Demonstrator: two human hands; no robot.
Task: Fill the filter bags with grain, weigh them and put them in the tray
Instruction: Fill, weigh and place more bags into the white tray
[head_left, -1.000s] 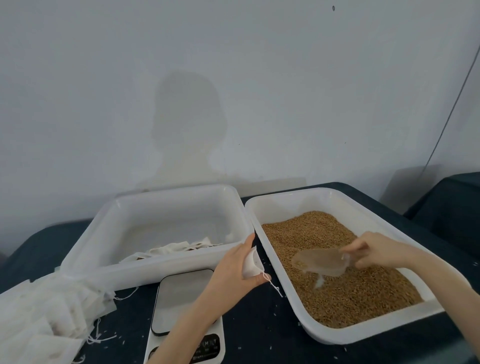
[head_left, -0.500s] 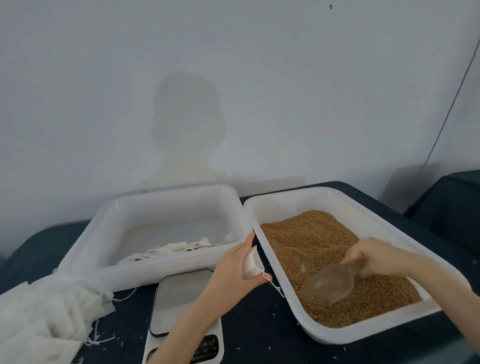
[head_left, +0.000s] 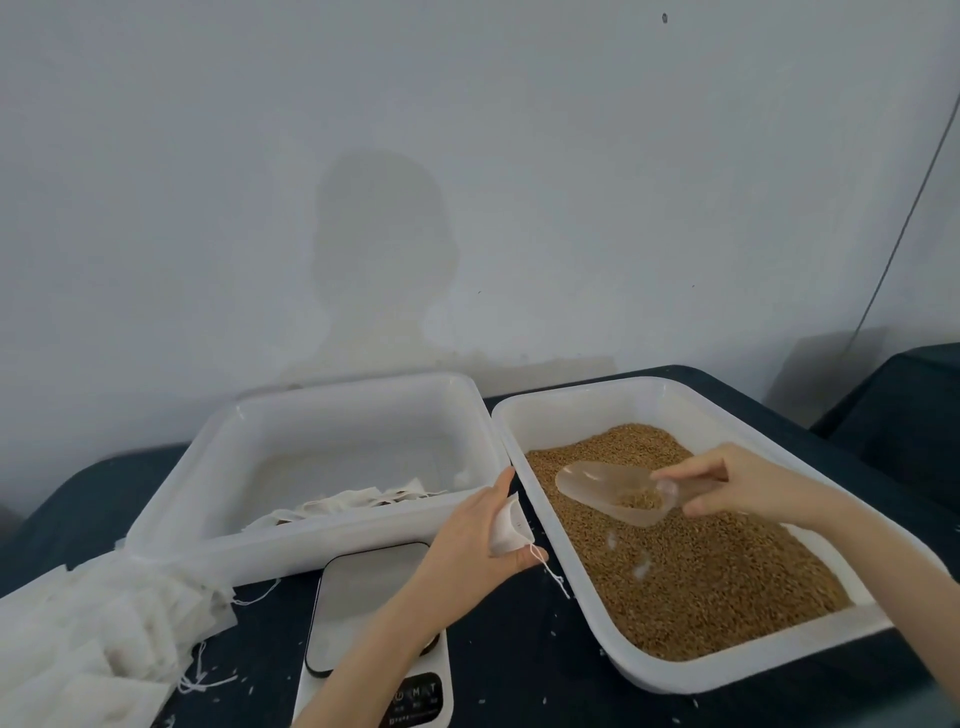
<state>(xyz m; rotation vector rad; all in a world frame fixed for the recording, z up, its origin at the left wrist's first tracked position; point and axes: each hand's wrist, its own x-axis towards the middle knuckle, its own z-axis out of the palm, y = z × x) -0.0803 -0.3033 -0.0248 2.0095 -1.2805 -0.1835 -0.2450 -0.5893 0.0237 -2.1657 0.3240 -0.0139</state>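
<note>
Two hands cooperate: left hand (head_left: 470, 540) grasps filter bag (head_left: 506, 530) mouth-up beside grain (head_left: 701, 571); right hand (head_left: 727, 483) grasps loaded scoop (head_left: 613, 491).

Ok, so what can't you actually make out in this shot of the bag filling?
- Scale, head view: the left forearm crosses its plate and display, and the bottom edge cuts it off, so no reading shows.
- Filter bag in the left hand: its fill level is hidden by the grip.
- Filled bags in the left tray: its near wall hides them, so no count.
- Empty bag pile: cropped by the left edge.
</note>
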